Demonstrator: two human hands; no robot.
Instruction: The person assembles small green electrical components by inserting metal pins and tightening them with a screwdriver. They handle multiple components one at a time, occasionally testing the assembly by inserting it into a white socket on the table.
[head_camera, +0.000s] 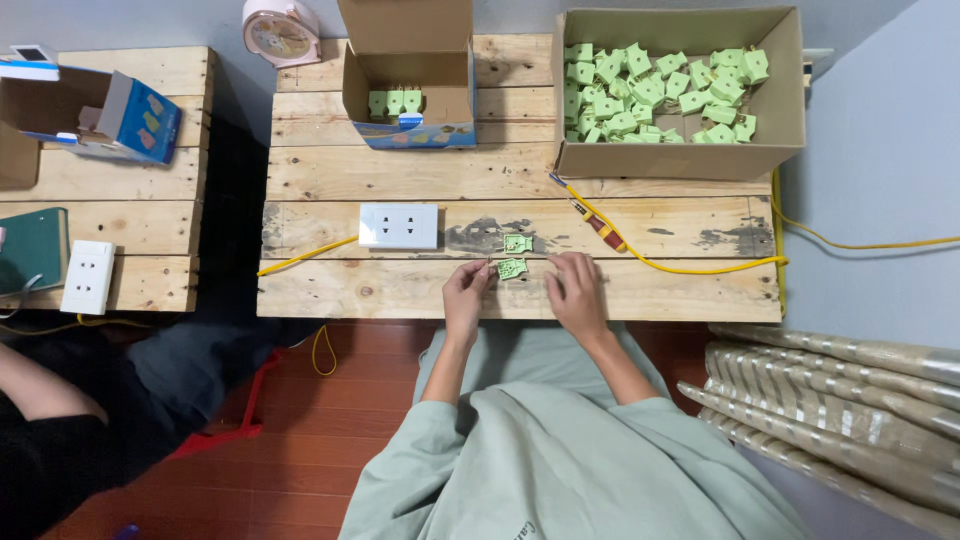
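left hand (466, 292) pinches one of two green plugs (512, 268); right hand (575, 285) flat, empty.

pallet table (400, 290), boxes (680, 90), perhaps screwdriver (597, 224)

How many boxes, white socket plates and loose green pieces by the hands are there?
Cardboard boxes: 3
White plastic socket plates: 2
Small green plastic pieces by the hands: 2
Total: 7

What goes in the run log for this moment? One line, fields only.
left hand: holds green plug part | right hand: flat on wooden table, empty | second green part: beside | screwdriver: untouched
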